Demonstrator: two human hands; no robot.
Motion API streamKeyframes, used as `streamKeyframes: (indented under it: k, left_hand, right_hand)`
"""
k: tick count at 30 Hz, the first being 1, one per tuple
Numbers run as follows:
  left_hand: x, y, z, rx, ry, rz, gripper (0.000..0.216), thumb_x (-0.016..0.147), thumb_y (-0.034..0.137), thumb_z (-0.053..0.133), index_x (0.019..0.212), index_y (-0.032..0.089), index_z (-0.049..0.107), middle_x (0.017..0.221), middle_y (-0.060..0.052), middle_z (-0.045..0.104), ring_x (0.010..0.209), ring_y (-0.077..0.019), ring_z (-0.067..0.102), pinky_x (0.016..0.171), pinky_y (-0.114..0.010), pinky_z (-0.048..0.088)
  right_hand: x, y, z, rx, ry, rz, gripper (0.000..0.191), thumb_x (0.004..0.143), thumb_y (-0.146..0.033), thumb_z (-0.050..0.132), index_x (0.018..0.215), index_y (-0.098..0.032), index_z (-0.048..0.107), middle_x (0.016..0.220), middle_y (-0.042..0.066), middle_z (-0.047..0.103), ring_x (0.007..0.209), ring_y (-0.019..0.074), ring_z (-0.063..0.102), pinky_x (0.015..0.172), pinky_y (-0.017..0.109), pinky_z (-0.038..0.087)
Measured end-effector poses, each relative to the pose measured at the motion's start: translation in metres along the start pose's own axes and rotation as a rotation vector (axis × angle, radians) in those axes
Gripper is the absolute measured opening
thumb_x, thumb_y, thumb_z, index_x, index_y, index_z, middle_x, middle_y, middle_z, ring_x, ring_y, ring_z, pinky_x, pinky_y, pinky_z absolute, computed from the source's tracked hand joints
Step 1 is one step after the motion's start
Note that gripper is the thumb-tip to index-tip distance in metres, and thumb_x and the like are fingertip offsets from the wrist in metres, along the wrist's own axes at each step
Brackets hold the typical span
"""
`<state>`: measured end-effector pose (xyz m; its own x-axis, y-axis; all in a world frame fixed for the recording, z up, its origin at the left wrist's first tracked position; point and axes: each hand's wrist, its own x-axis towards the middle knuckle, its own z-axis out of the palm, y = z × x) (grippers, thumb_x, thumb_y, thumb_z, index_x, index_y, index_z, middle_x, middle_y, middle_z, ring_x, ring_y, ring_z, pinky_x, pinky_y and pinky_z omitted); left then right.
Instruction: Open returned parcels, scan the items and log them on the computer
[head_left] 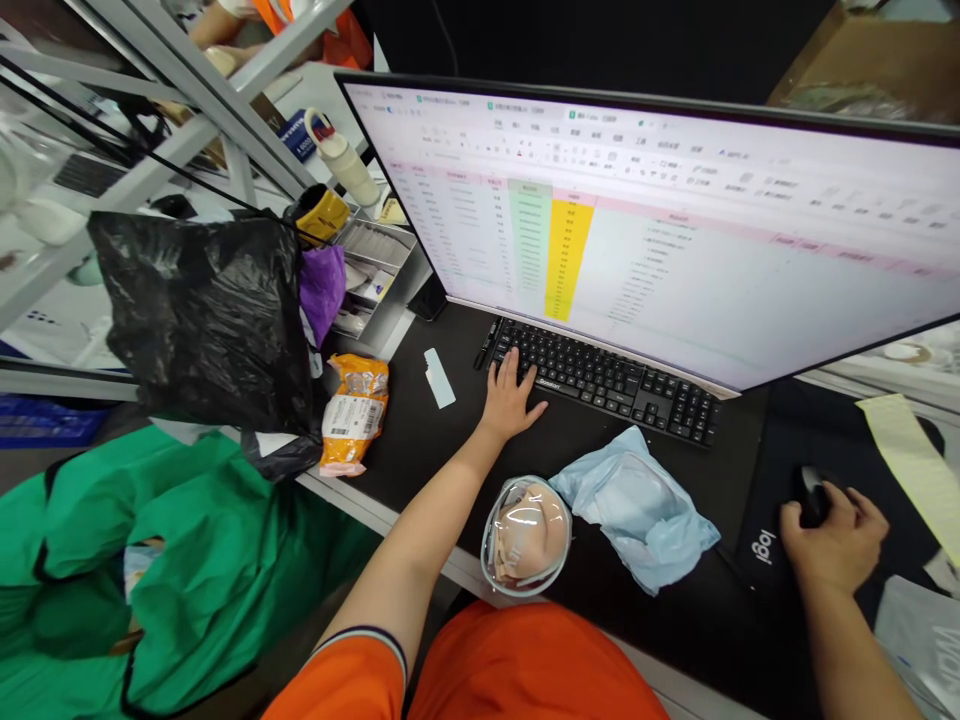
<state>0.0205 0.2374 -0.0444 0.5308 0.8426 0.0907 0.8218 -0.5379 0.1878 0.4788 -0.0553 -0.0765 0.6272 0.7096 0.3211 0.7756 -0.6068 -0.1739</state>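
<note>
My left hand (511, 400) rests with spread fingers on the left end of a black keyboard (600, 378). Over at the right, my right hand (836, 530) is curled round a black computer mouse (812, 496) on a dark mouse pad (772, 500). A large monitor (675, 240) behind the keyboard shows a spreadsheet with a green and a yellow column. Near my body lies a clear round pouch (527, 535) with beige, cup-shaped fabric inside. Beside it sits a crumpled light-blue plastic bag (637, 505).
Left on the desk are an orange parcel (354, 415), a pale card strip (439, 378) and a black plastic bag (210, 310). A green sack (202, 540) stands below. Drawers (375, 245) and a cream bottle (346, 165) are further back. Another person's arm shows at upper left.
</note>
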Motion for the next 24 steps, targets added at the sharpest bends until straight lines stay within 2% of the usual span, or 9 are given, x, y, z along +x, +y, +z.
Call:
streamKeyframes:
  k: [4, 10, 19, 24]
  left_hand:
    - [-0.0016, 0.0011, -0.0007, 0.005, 0.014, -0.008, 0.071, 0.093, 0.057, 0.051, 0.149, 0.016, 0.043, 0.168, -0.021, 0.011, 0.156, -0.0360, 0.010, 0.123, -0.057, 0.013]
    - [-0.0016, 0.0011, 0.0011, -0.008, 0.024, -0.011, 0.070, 0.094, 0.055, 0.050, 0.150, 0.015, 0.040, 0.168, -0.022, 0.011, 0.156, -0.0371, 0.010, 0.123, -0.059, 0.012]
    - [-0.0007, 0.0012, 0.0013, -0.003, 0.015, -0.028, 0.069, 0.093, 0.053, 0.052, 0.151, 0.017, 0.040, 0.168, -0.020, 0.011, 0.156, -0.0369, 0.011, 0.123, -0.059, 0.011]
    - [-0.0008, 0.0014, 0.0003, 0.010, 0.033, -0.010, 0.068, 0.093, 0.052, 0.052, 0.149, 0.014, 0.042, 0.166, -0.024, 0.014, 0.155, -0.0383, 0.014, 0.123, -0.059, 0.011]
  right_hand:
    - [-0.0007, 0.0028, 0.0034, 0.002, 0.024, -0.005, 0.057, 0.075, -0.042, 0.066, 0.129, -0.023, 0.061, 0.139, 0.016, 0.052, 0.124, 0.0387, 0.054, 0.085, 0.047, 0.050]
    - [-0.0006, 0.0023, 0.0047, -0.033, 0.049, -0.008, 0.054, 0.077, -0.047, 0.066, 0.125, -0.023, 0.066, 0.137, 0.014, 0.057, 0.121, 0.0368, 0.058, 0.082, 0.044, 0.051]
    - [0.0005, -0.0005, 0.0031, 0.016, 0.067, -0.041, 0.055, 0.076, -0.039, 0.068, 0.127, -0.021, 0.067, 0.137, 0.017, 0.056, 0.123, 0.0398, 0.056, 0.088, 0.050, 0.052]
    - [0.0002, 0.0001, 0.0038, 0.012, 0.054, -0.027, 0.054, 0.076, -0.040, 0.067, 0.127, -0.022, 0.066, 0.138, 0.016, 0.055, 0.123, 0.0388, 0.055, 0.089, 0.050, 0.051]
